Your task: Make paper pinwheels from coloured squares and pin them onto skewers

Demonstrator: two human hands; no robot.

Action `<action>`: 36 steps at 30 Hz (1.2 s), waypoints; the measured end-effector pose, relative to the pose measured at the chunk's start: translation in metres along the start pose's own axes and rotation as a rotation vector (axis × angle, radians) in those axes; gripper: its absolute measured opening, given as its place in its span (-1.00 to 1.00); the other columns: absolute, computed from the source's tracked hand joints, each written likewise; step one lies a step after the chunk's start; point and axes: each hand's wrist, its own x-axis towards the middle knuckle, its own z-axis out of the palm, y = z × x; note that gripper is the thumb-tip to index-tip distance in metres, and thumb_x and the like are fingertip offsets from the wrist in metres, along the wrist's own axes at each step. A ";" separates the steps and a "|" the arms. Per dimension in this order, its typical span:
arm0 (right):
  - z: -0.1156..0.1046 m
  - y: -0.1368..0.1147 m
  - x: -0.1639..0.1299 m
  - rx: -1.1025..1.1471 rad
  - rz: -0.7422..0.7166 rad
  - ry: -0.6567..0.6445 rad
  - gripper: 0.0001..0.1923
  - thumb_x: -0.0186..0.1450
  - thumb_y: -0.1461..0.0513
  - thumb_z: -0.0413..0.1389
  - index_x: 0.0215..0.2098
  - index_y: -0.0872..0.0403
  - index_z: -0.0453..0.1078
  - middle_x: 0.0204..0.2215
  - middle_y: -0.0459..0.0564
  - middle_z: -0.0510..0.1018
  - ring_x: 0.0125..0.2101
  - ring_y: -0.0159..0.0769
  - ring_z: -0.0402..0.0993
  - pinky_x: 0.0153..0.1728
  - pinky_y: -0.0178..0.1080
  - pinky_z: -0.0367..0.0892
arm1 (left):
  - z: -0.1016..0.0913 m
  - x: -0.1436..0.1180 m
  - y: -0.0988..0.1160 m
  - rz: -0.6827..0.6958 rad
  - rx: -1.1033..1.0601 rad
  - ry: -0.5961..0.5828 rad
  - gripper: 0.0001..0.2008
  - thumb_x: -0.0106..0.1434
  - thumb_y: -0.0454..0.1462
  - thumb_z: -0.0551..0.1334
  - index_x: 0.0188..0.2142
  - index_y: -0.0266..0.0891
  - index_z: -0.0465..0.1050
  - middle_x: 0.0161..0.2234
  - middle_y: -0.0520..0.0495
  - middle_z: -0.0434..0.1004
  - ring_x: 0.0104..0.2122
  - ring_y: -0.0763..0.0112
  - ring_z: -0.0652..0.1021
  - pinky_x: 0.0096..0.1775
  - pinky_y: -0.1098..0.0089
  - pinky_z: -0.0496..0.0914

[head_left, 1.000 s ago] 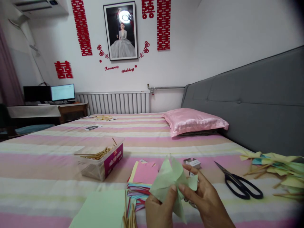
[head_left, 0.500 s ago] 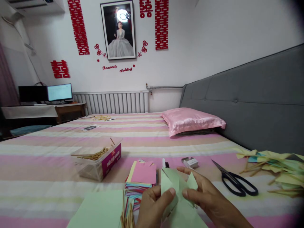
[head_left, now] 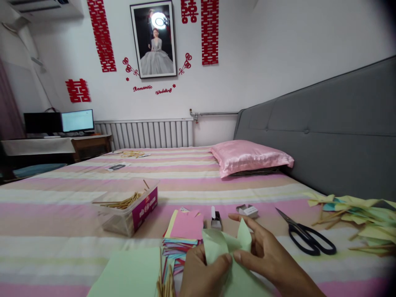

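At five o'clock, folded pale green paper point(head_left: 239, 276) gripped by both hands, left hand point(head_left: 204, 272) and right hand point(head_left: 264, 253), thumbs pressing its near side; scissors point(head_left: 297, 227) at four o'clock, box of sticks point(head_left: 145, 211) at eight

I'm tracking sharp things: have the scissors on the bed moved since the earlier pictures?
No. Against the striped bedsheet, the black-handled scissors lie across the same bands; only the whole view shifted slightly.
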 end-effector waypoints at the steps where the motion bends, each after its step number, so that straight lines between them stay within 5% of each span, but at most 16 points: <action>1: 0.001 -0.001 -0.001 0.018 0.005 -0.003 -0.22 -0.07 0.12 0.27 0.06 0.08 0.08 -0.49 -0.07 0.52 -0.47 -0.27 0.47 -0.44 -0.29 0.30 | -0.001 0.001 -0.001 -0.003 -0.014 0.011 -0.74 -0.26 -0.20 0.37 -0.59 -0.39 0.52 -0.67 -0.10 0.48 -0.65 0.45 0.37 -0.51 0.41 0.26; 14: -0.005 -0.012 0.001 -0.097 -0.032 0.172 -0.35 -0.01 0.07 0.26 -0.02 0.20 0.25 -0.78 -0.30 0.27 -0.72 -0.51 0.15 -0.63 -0.39 0.12 | -0.005 0.007 -0.009 -0.087 -0.133 -0.004 -0.71 -0.27 -0.24 0.38 -0.51 -0.39 0.54 -0.62 -0.13 0.53 -0.59 0.40 0.44 -0.46 0.42 0.31; 22: -0.010 -0.017 0.000 -0.108 -0.146 0.478 -0.46 -0.02 0.05 0.26 -0.12 0.09 0.32 -0.46 -0.01 0.58 -0.45 -0.30 0.45 -0.52 -0.37 0.25 | -0.014 0.015 -0.014 -0.068 -0.174 0.099 -0.69 -0.26 -0.18 0.41 -0.53 -0.38 0.53 -0.64 -0.12 0.54 -0.62 0.42 0.47 -0.50 0.46 0.30; 25: -0.011 -0.017 -0.003 -0.116 -0.231 0.419 -0.60 0.06 0.05 0.22 -0.20 0.06 0.33 -0.54 -0.08 0.53 -0.59 -0.42 0.35 -0.59 -0.39 0.20 | -0.015 0.012 -0.006 -0.021 -0.217 0.195 -0.72 -0.21 -0.20 0.41 -0.51 -0.37 0.53 -0.66 -0.09 0.55 -0.62 0.38 0.50 -0.50 0.46 0.33; 30: 0.005 -0.015 -0.012 -0.333 -0.234 0.115 -0.83 0.08 0.17 0.17 -0.35 0.06 0.44 -0.68 -0.11 0.49 -0.70 -0.39 0.36 -0.62 -0.33 0.25 | -0.010 0.003 0.011 -0.013 -0.380 0.254 -0.77 -0.18 -0.30 0.40 -0.46 -0.32 0.50 -0.65 -0.03 0.56 -0.55 0.33 0.55 -0.49 0.46 0.35; 36: 0.018 -0.006 -0.013 -0.644 -0.260 -0.047 -0.66 0.03 0.35 0.14 -0.26 -0.11 0.54 -0.57 -0.09 0.60 -0.61 -0.32 0.45 -0.55 -0.33 0.35 | -0.001 -0.005 0.019 -0.043 -0.515 0.179 -0.81 -0.07 -0.33 0.35 -0.39 -0.34 0.49 -0.62 -0.04 0.56 -0.49 0.29 0.56 -0.48 0.42 0.37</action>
